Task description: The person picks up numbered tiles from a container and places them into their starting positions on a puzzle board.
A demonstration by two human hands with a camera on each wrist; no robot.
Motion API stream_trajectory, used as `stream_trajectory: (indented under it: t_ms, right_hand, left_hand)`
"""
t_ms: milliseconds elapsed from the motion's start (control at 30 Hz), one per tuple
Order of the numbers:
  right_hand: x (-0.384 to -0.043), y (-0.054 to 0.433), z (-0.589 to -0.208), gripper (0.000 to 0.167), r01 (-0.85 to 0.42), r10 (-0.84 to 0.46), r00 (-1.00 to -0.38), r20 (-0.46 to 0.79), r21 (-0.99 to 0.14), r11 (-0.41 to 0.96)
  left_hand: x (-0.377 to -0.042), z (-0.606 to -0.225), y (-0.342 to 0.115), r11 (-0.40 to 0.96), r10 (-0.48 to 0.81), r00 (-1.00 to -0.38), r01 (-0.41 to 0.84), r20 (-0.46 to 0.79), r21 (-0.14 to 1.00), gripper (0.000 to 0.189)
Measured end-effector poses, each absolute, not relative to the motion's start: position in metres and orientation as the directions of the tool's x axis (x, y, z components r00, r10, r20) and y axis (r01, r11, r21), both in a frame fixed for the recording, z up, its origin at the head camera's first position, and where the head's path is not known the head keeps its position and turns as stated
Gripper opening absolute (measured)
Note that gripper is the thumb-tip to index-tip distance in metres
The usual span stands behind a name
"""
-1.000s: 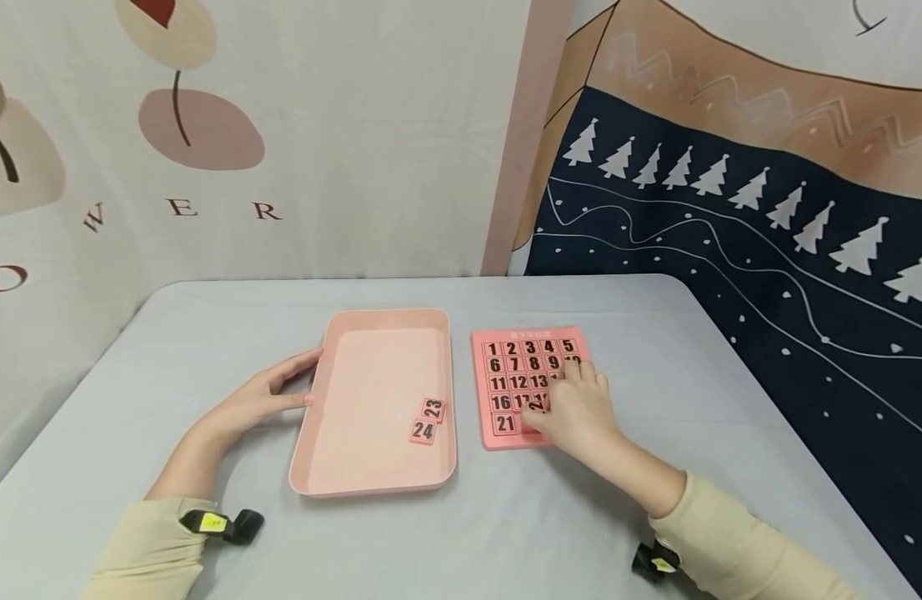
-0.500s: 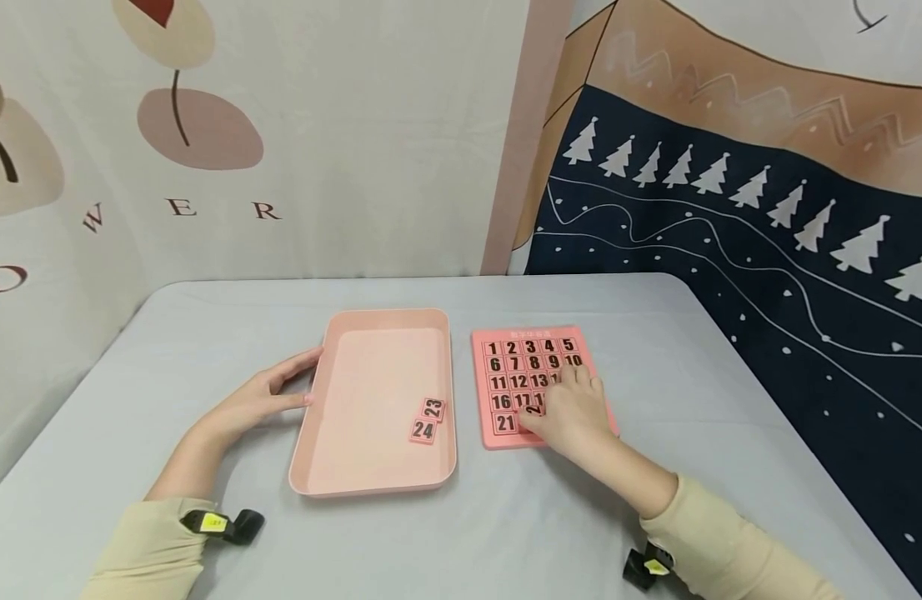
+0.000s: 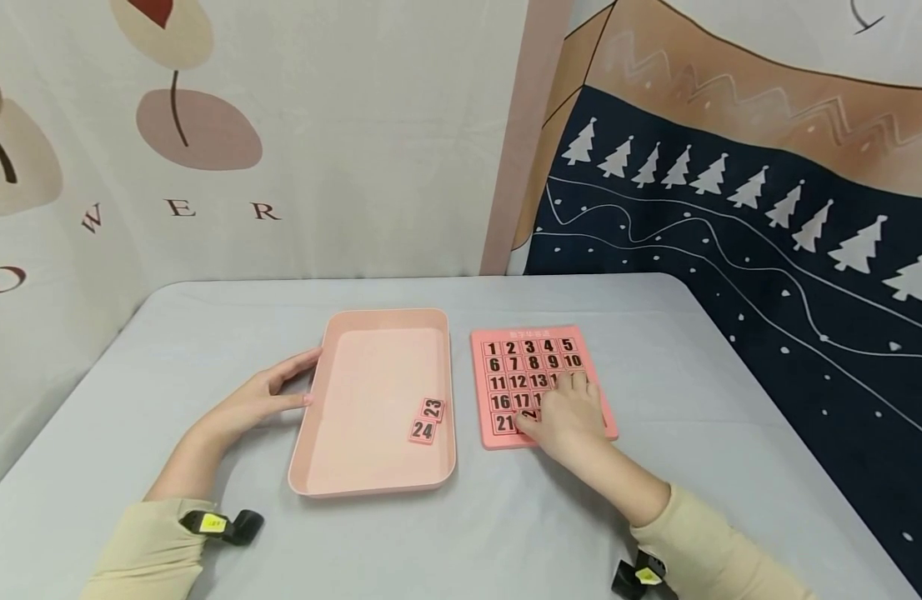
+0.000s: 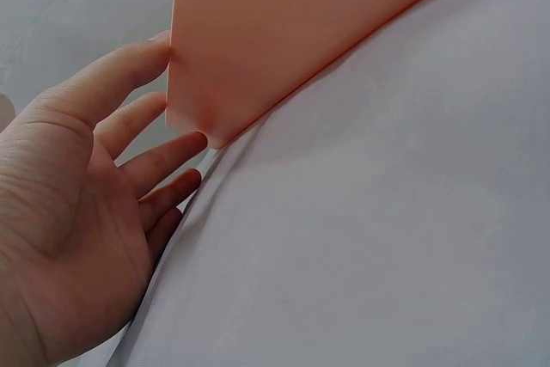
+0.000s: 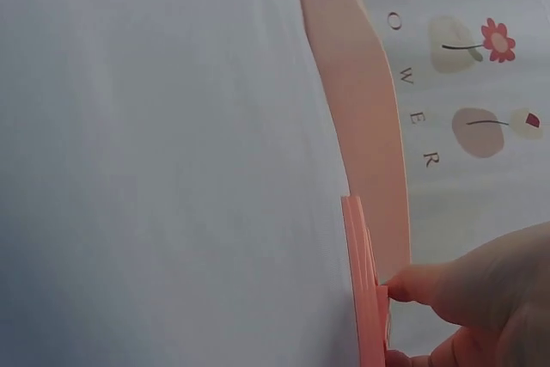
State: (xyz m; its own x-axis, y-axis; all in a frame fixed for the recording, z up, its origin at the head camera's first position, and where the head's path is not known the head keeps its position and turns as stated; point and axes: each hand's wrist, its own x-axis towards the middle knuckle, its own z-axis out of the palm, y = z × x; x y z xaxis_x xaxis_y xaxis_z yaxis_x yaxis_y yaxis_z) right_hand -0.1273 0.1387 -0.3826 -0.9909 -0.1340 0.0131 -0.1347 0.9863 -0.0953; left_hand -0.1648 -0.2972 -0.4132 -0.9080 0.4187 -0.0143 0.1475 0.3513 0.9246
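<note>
The pink number board [image 3: 493, 439] lies to the right, with rows of black-numbered tiles in it. Over its lower part my right hand [image 3: 575, 417] pinches a number tile [image 5: 383, 305] between thumb and fingers, right at the board's surface; its number is mostly covered. Part of the lower rows is hidden beneath that hand. My left hand [image 3: 254, 402] rests its fairly straight fingers and thumb against the left side of the pink tray [image 3: 371, 367]. Inside the tray lie two loose tiles, the 23 tile [image 3: 432, 408] and the 24 tile [image 3: 422, 431].
A pale grey cloth covers the table [image 3: 356, 550], and a narrow strip of it separates tray and board. Printed curtains [image 3: 356, 167] hang behind the far edge. Each sleeve carries a black wrist camera, such as the left camera [image 3: 243, 527].
My right hand has shifted slightly left and toward me over the board, uncovering the 10 tile. The tile in its fingers has come down close to the lower rows. My left hand stays put.
</note>
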Motion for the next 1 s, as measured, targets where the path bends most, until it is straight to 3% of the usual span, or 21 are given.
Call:
stream_trajectory:
  t_ms: [533, 1000]
  right_hand:
    - [-0.1226, 0.1392, -0.3830, 0.056, -0.088, -0.086, -0.996, 0.016, -0.180, 0.980]
    - [-0.1245, 0.1344, -0.3836, 0.059, -0.069, -0.065, -0.997, 0.032, -0.149, 0.986]
  left_hand:
    - [-0.1633, -0.4120, -0.2956, 0.366, 0.419, -0.908, 0.157, -0.011, 0.917, 0.070]
    - [-0.1654, -0.4150, -0.2975, 0.351, 0.436, -0.900, 0.180, 0.010, 0.919, 0.068]
